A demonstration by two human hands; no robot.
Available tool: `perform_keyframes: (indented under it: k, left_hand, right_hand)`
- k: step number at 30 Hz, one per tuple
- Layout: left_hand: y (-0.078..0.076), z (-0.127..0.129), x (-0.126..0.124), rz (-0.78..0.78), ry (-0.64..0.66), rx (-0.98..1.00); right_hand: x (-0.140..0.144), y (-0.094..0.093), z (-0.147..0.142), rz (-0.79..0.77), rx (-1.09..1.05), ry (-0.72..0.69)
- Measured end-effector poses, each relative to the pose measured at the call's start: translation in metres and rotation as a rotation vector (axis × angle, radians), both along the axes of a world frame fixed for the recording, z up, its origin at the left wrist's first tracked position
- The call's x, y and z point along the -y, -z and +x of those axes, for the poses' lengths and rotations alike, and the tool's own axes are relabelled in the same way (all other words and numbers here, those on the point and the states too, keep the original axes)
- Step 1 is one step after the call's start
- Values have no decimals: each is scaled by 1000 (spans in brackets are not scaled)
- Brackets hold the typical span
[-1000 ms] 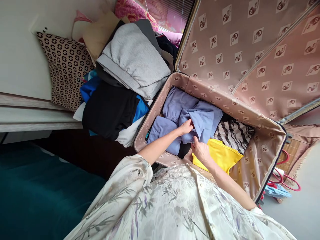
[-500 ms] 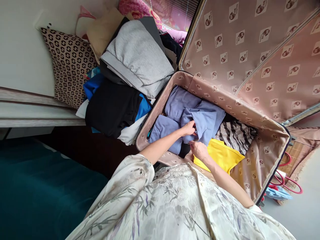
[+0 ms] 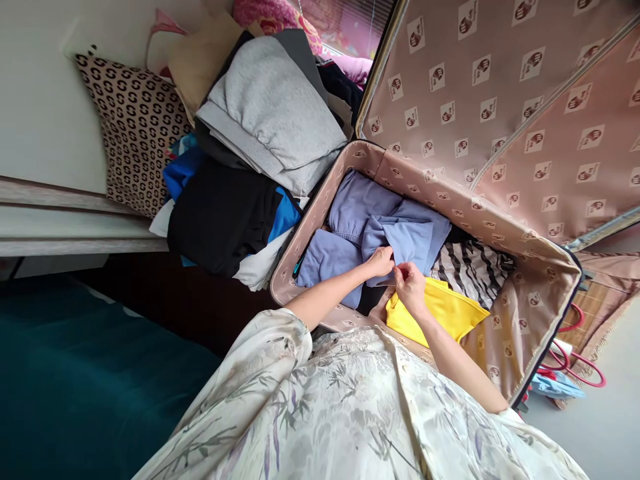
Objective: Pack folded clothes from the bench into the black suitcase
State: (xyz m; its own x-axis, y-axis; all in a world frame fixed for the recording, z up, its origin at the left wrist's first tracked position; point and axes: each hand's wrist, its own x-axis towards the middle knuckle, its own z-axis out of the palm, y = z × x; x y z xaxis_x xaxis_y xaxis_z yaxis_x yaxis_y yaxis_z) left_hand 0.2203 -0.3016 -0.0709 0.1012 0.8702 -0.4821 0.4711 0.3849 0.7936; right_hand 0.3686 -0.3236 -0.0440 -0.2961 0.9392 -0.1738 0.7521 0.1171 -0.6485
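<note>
A large soft-sided suitcase [image 3: 525, 293] lined in pinkish-beige fabric printed with small logo squares lies open, its lid [image 3: 500, 87] standing up behind it. A dark teal fabric surface [image 3: 75, 387] fills the lower left corner, with a pale wall and ledge [image 3: 45, 133] above it. Beside the suitcase's left wall sits a loose pile of folded clothes: a grey sweatshirt [image 3: 275, 113] on top, a black garment [image 3: 220, 213] below it, and blue and white pieces showing at the edges. A beige cushion with a dark ring pattern [image 3: 135, 133] leans against the wall just left of the pile.

Inside the suitcase, a lavender-blue folded sweatshirt-like garment [image 3: 370, 213] takes up the left end, reaching from the far wall toward the near one. To its right lies a black-and-white striped fabric [image 3: 470, 267], and nearer the person a bright yellow folded garment [image 3: 450, 310]. Red looped handles [image 3: 575, 363] lie on the floor past the suitcase's right end.

The person wears a pale floral-print top [image 3: 350, 413]. Both bare forearms reach into the suitcase, meeting at the near edge of the lavender-blue garment. The left hand [image 3: 381, 261] has its fingers curled closed on a fold of that garment. The right hand [image 3: 410, 285] is just beside it, fingertips pinched together at the same edge of cloth, with the heel of the hand over the yellow garment. The 2 hands are nearly touching.
</note>
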Motion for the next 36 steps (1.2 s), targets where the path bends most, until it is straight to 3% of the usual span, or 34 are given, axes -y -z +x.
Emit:
perform_keyframes:
  k: [7, 11, 16, 19, 21, 26, 32, 36]
  left_hand:
    - [5, -12, 7, 24, 69, 175]
    - [6, -3, 10, 57, 23, 110]
    - [5, 4, 11, 24, -143, 50]
    - [5, 2, 14, 86, -25, 205]
    - [6, 2, 17, 138, 64, 228]
    - [11, 8, 31, 230, -66, 12]
    - [5, 15, 36, 323, 226, -221]
    - [6, 19, 29, 316, 191, -190]
  right_hand:
    - [-1, 6, 8, 25, 191, -109]
    - [-7, 8, 9, -108, 17, 62]
    - [-16, -7, 11, -444, -334, 285]
    - [-18, -18, 10, -525, -434, 331]
    - [-17, -23, 8, -505, -443, 340]
    - [-18, -28, 3, -445, -399, 342]
    - [-15, -21, 2, -369, -324, 302]
    - [-11, -19, 1, -319, -295, 263]
